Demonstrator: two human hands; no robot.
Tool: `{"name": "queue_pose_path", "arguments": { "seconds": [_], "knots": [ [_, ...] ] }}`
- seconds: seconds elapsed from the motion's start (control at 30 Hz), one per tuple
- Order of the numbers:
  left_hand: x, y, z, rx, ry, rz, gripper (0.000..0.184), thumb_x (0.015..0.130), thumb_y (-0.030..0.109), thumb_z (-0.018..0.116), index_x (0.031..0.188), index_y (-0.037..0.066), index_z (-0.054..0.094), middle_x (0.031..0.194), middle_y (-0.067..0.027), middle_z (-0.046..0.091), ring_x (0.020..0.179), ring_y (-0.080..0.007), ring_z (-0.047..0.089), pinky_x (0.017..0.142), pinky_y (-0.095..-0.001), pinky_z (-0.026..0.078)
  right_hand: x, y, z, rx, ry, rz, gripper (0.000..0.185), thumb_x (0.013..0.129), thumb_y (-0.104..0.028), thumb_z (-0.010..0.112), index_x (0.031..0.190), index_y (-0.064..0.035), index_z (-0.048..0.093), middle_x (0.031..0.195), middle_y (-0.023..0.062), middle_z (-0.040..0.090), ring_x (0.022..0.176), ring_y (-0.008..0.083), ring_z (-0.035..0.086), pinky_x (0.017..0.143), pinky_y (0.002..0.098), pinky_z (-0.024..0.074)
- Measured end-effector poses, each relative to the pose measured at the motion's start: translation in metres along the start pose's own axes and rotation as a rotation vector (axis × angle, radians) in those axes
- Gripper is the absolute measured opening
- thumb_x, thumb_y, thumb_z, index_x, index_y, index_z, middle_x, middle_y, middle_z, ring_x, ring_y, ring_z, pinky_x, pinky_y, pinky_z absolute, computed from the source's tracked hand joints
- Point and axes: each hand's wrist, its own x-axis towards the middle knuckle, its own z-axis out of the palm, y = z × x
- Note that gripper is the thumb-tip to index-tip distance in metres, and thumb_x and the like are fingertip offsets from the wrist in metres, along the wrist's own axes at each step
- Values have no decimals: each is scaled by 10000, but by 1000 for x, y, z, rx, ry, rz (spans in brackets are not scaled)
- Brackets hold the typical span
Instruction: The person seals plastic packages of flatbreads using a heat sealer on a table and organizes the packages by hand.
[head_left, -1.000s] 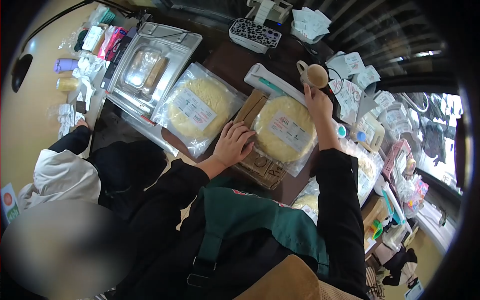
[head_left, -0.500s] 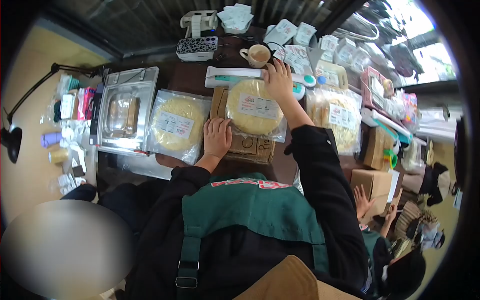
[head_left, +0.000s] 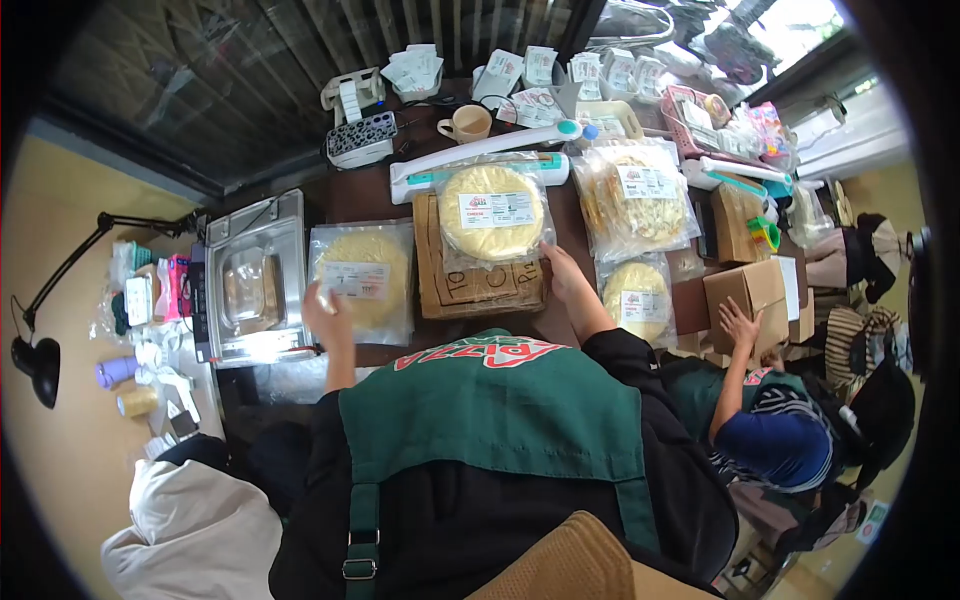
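A bagged cheese pizza (head_left: 492,222) with a white label lies on a cardboard box (head_left: 462,292), its top end against the white impulse sealer (head_left: 478,165). The sealer's long arm is raised. My right hand (head_left: 572,284) pinches the lower right corner of that bag. My left hand (head_left: 330,318), smeared by motion, is over the lower left edge of another bagged pizza (head_left: 370,255); whether it touches the bag I cannot tell. To the right lie more bagged pizzas (head_left: 640,205), with a smaller-looking one (head_left: 638,305) nearer me.
A steel vacuum sealer (head_left: 255,280) with a clear lid stands at left. A mug (head_left: 466,124), a label printer (head_left: 350,95) and stacks of labels (head_left: 412,72) line the back. At right, a co-worker's hand (head_left: 738,325) rests on a brown carton (head_left: 745,300).
My right hand has left the sealer's arm, now raised, and come down to the bag's corner. My left hand has moved left off the box. A smaller-looking bagged pizza now shows at right.
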Motion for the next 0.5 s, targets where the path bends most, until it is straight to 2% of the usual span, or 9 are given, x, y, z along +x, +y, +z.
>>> {"name": "queue_pose_path", "arguments": {
  "seconds": [0.07, 0.13, 0.17, 0.27, 0.33, 0.37, 0.4, 0.47, 0.5],
  "knots": [
    [1, -42, -20, 132, -6, -119, 399, 879, 143, 617, 1231, -25, 530, 1163, -218, 585, 1108, -375, 537, 967, -429, 416, 4, -1, 9, 8, 50, -65, 323, 961, -298, 533, 1156, -44, 572, 1122, 65, 626, 1060, 171, 563, 932, 319, 409],
    [-3, -115, -20, -73, -190, -265, 369, 922, 184, 573, 1247, 16, 530, 1164, -193, 598, 1055, -343, 584, 879, -420, 478, -2, -15, 25, 165, 11, -246, 314, 954, -278, 528, 1167, -50, 567, 1143, 67, 621, 1070, 181, 567, 942, 338, 409],
    [-1, -125, -29, 63, -341, -275, 314, 931, 227, 563, 1172, 28, 590, 1054, -178, 645, 979, -328, 621, 835, -406, 491, -11, -25, 33, 243, -5, -335, 310, 951, -268, 526, 1172, -54, 564, 1153, 68, 619, 1075, 186, 568, 948, 347, 409],
    [-1, -129, -41, 46, -422, -206, 284, 928, 263, 574, 1049, 15, 643, 920, -176, 669, 892, -320, 641, 792, -384, 493, -68, -74, 55, 449, -124, -425, 306, 934, -244, 532, 1180, -64, 557, 1161, 62, 618, 1098, 190, 564, 963, 368, 404],
    [0, -148, -38, 57, -492, -324, 287, 916, 269, 596, 992, -3, 648, 877, -176, 670, 851, -318, 642, 773, -381, 493, -103, -95, 47, 510, -185, -497, 293, 922, -231, 532, 1169, -76, 559, 1171, 58, 610, 1101, 194, 560, 976, 394, 398],
    [3, -157, -33, 64, -530, -378, 292, 910, 272, 608, 963, -11, 651, 856, -176, 671, 831, -318, 642, 763, -379, 492, -115, -97, 32, 491, -152, -559, 261, 920, -221, 523, 1139, -84, 565, 1179, 57, 610, 1107, 197, 557, 984, 410, 394],
    [4, -136, -43, 158, -485, -156, 310, 902, 270, 628, 933, -39, 637, 806, -164, 665, 692, -264, 642, 654, -355, 502, -133, -98, 12, 525, -93, -539, 257, 918, -221, 519, 1130, -82, 565, 1168, 63, 615, 1116, 198, 554, 995, 410, 388],
    [15, -103, -57, 116, -627, -222, 319, 900, 256, 638, 895, -63, 626, 743, -133, 645, 565, -189, 614, 532, -318, 491, -186, -115, -4, 512, 108, -572, 167, 944, -197, 478, 1017, -77, 570, 1053, 60, 624, 1020, 185, 581, 914, 350, 445],
    [17, -106, -53, 75, -665, -241, 320, 903, 253, 637, 875, -65, 623, 720, -120, 632, 528, -165, 596, 488, -304, 478, -194, -112, -28, 476, 216, -621, 171, 955, -205, 467, 1014, -80, 567, 1039, 59, 628, 996, 183, 588, 895, 344, 454]
  ]
}}
